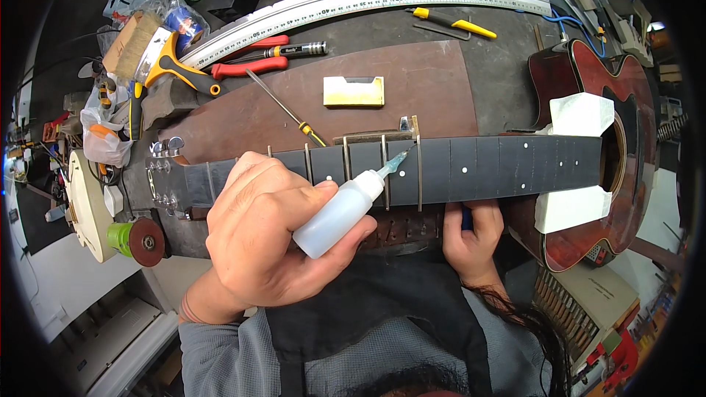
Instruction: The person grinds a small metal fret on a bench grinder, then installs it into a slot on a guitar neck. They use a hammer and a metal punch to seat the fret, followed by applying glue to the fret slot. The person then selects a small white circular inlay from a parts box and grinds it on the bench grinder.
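Observation:
My left hand is closed around a small translucent squeeze bottle with a thin needle nozzle. The bottle tilts over the dark fretboard of a guitar, its nozzle pointing at the upper end of a fret wire; whether they touch I cannot tell. Several fret wires stand to the left of that one, while thin slots cross the board to its right. At the neck's near edge my right hand is closed, with a bit of something dark blue showing between its fingers, mostly hidden.
White paper masks the red guitar body on the right. Beyond the neck lie a yellow-handled screwdriver, a yellow-and-white block, red-handled pliers, a brush, a yellow cutter and a long ruler.

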`<state>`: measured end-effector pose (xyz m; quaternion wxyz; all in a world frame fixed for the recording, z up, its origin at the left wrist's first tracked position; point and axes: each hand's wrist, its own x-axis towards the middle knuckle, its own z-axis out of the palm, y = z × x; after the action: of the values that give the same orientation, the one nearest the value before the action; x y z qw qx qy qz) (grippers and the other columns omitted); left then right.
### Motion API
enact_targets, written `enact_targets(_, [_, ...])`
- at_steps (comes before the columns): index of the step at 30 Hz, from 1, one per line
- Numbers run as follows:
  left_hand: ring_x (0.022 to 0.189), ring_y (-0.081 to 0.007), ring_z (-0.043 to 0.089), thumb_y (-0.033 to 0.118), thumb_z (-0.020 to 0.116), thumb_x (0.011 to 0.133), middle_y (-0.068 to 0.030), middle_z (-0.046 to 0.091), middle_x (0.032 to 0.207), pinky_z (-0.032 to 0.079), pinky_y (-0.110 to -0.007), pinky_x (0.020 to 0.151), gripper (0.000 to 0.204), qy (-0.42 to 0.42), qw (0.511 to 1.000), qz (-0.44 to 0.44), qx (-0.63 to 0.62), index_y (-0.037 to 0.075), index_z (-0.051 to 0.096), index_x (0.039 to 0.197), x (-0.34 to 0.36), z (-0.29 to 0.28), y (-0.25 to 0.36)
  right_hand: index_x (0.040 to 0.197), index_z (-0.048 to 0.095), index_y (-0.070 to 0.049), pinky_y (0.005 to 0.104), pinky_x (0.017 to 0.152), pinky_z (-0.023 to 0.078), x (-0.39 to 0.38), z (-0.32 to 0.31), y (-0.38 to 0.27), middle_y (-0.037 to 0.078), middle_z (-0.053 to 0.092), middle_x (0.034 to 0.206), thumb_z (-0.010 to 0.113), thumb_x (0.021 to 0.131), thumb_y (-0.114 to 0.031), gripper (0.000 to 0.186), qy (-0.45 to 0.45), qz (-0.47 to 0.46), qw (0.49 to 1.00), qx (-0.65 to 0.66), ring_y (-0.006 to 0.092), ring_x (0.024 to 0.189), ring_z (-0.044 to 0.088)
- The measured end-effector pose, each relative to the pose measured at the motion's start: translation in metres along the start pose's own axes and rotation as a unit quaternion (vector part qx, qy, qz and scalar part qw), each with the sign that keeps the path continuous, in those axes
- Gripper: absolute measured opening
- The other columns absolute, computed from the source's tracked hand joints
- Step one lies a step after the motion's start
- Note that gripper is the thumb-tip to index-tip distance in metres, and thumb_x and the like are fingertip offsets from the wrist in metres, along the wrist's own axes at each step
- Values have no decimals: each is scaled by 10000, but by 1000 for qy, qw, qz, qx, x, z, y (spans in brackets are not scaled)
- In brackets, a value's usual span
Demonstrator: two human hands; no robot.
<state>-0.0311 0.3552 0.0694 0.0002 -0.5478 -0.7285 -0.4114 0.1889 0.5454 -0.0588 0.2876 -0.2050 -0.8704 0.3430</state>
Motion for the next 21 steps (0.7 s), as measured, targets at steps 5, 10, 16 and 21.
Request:
enact_targets(5, [631, -213, 583, 78, 938, 819, -108, 709, 819, 423, -378, 651, 408, 4, 1000, -2, -4, -13, 652, 1095, -1, 1, 0, 1080, 755, -1, 422, 732, 587, 0, 1, 0, 189, 753, 1005, 740, 834, 78, 258, 3, 1, 1000, 7, 393, 841, 746])
enact_targets(10, [638, -219, 592, 78, 943, 816, -112, 710, 829, 432, -377, 655, 414, 9, 1000, 0, 1, -17, 657, 1099, -1, 1, -1, 1072, 752, -1, 425, 719, 582, 2, 1, 0, 193, 750, 1002, 734, 832, 80, 254, 5, -5, 1000, 4, 397, 829, 743])
enact_targets(16, [641, -219, 599, 73, 945, 815, -112, 711, 832, 436, -378, 658, 417, 12, 1000, 4, 1, -18, 659, 1105, 0, 2, 0, 1076, 752, -1, 424, 712, 581, 0, 0, 0, 192, 749, 1000, 728, 827, 86, 264, 3, -4, 1000, 6, 396, 819, 740])
enact_targets(21, [641, -218, 598, 73, 946, 814, -113, 713, 833, 436, -381, 658, 423, 3, 1000, 0, -1, -17, 657, 1110, -4, 0, 0, 1079, 753, 0, 417, 709, 581, 1, 0, -1, 190, 750, 998, 729, 823, 90, 273, 5, -6, 1000, 6, 387, 817, 742])
